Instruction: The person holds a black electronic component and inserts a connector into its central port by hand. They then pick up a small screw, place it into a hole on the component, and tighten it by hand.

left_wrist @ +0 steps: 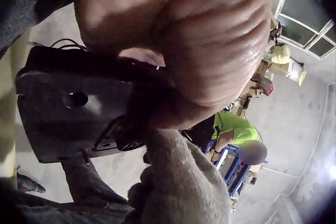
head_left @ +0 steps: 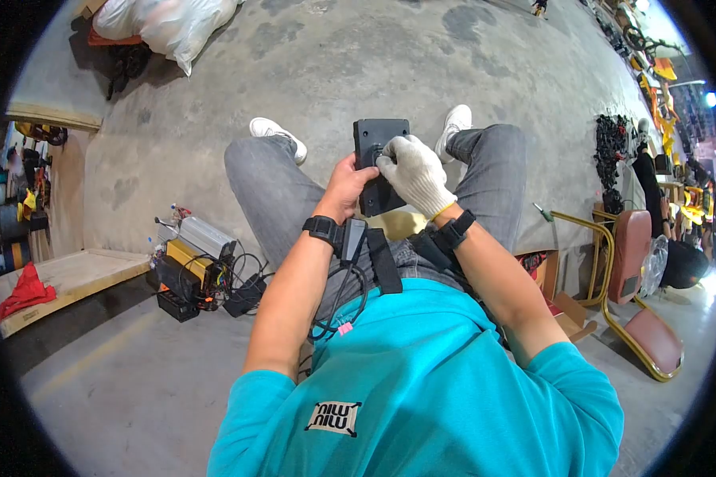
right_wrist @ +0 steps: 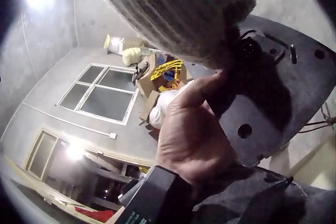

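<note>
A flat black rectangular case (head_left: 371,131) with screw holes is held upright between the person's knees. The bare left hand (head_left: 346,188) grips its left edge, thumb on the front face. The right hand (head_left: 414,168), in a white knitted glove, has its fingertips bent against a small dark round part at the middle of the case. In the left wrist view the case (left_wrist: 79,113) shows a round hole, and the glove (left_wrist: 181,182) meets the left thumb. The right wrist view shows the case (right_wrist: 310,82) beside the left hand (right_wrist: 191,134); the glove hides what its fingertips hold.
A metal box with wires (head_left: 203,238) and a yellow unit stand on the floor at left, near a wooden platform (head_left: 95,274). A chair with a gold frame (head_left: 630,254) is at right. White bags (head_left: 171,28) lie upper left. Another person (left_wrist: 236,132) bends over in the background.
</note>
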A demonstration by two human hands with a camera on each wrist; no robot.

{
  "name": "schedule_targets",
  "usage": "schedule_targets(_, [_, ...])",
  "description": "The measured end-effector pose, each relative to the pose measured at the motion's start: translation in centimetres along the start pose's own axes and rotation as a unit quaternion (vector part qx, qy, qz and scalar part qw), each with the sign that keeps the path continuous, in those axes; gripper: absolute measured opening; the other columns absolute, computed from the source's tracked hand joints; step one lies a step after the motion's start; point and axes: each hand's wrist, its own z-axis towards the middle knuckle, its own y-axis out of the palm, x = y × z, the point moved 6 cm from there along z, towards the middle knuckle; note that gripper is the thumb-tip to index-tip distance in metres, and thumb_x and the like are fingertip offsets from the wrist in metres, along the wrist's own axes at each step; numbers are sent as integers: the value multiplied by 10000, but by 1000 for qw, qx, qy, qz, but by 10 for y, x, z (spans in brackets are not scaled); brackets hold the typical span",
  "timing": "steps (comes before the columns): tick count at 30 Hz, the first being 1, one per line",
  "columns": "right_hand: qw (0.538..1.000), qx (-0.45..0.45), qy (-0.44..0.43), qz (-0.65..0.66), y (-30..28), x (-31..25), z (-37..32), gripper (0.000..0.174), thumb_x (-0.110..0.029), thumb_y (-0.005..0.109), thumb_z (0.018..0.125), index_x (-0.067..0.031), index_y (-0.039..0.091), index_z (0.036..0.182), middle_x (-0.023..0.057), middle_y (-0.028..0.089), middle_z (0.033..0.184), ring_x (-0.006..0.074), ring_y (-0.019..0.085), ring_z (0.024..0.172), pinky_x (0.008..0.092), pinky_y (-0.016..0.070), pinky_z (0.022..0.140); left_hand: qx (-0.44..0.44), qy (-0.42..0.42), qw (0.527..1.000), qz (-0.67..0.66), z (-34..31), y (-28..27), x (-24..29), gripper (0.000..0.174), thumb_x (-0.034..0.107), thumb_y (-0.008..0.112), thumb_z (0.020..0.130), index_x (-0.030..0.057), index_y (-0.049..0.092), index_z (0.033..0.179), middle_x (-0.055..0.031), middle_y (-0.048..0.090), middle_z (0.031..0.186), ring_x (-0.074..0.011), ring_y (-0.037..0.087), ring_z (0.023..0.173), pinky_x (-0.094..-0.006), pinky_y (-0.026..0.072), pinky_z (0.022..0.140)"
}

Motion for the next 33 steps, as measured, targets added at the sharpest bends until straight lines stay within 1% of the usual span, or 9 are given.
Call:
schedule_targets(20, [999, -10, -28, 40, 11, 13, 6, 162, -189, 681, 781, -35, 629, 780, 173, 645, 787, 371, 642, 757, 441, 521, 675, 5, 1, 1000, 27, -4, 5, 3, 291, -31, 622, 855, -14, 593, 1144, -75, 688, 1022, -158, 668, 875, -300, 541, 778])
schedule_targets(23, [996, -3, -17, 83, -6, 11, 5, 158, -179, 671, 791, -23, 645, 782, 183, 656, 780, 349, 652, 753, 409, 521, 678, 23, 7, 999, 30, 3, -4, -3, 291, -20, 597, 863, -18, 581, 1154, -86, 686, 1031, -169, 671, 880, -312, 548, 782])
schedule_targets(25, [981, -6, 76, 180, -18, 22, 3, 171, -178, 665, 801, -7, 667, 812, 173, 671, 783, 271, 670, 738, 359, 516, 683, 36, 15, 999, 32, 6, -9, -2, 291, -15, 580, 868, -22, 574, 1159, -94, 685, 1037, -178, 674, 885, -321, 553, 789])
schedule_targets(26, [964, -27, 88, 250, -14, 37, 4, 203, -187, 665, 806, 13, 677, 836, 140, 694, 797, 191, 667, 750, 315, 510, 693, 28, 16, 999, -28, 7, -11, -2, 291, -11, 568, 867, -24, 564, 1158, -102, 676, 1031, -188, 673, 892, -332, 558, 798])
schedule_targets(27, [948, -18, 100, 303, -20, 41, 4, 228, -213, 680, 803, 6, 680, 865, 70, 665, 761, 143, 614, 687, 284, 484, 638, 20, 18, 996, -89, 6, -9, 1, 291, -8, 556, 867, -26, 555, 1157, -109, 668, 1024, -199, 671, 900, -343, 562, 807])
schedule_targets(29, [881, -74, 277, 377, -20, 65, -7, 253, -227, 679, 815, -10, 680, 945, 9, 591, 729, 107, 523, 607, 244, 417, 554, 10, 16, 993, -120, 1, -6, 8, 319, -11, 539, 867, -30, 530, 1185, -125, 660, 1047, -221, 675, 901, -363, 570, 811])
schedule_targets(30, [881, -73, 277, 377, -21, 68, -9, 253, -227, 679, 815, -10, 680, 945, 9, 591, 729, 107, 523, 607, 244, 417, 554, 4, 15, 990, -140, 1, -7, 8, 313, -12, 541, 865, -30, 536, 1177, -126, 661, 1045, -225, 677, 901, -370, 573, 813])
schedule_targets(32, [811, -81, 305, 493, -17, 70, -13, 156, -212, 667, 873, -78, 634, 945, -67, 449, 674, 28, 366, 523, 196, 264, 463, -2, 14, 987, -159, 0, -8, 9, 307, -13, 542, 863, -30, 543, 1170, -127, 662, 1043, -230, 678, 901, -377, 576, 816])
schedule_targets(33, [811, -80, 306, 493, -18, 67, -14, 156, -212, 667, 873, -78, 634, 945, -67, 449, 674, 28, 366, 523, 196, 264, 463, -13, 11, 987, -160, 0, -8, 9, 304, -14, 543, 862, -28, 547, 1166, -129, 663, 1045, -233, 679, 903, -381, 579, 816])
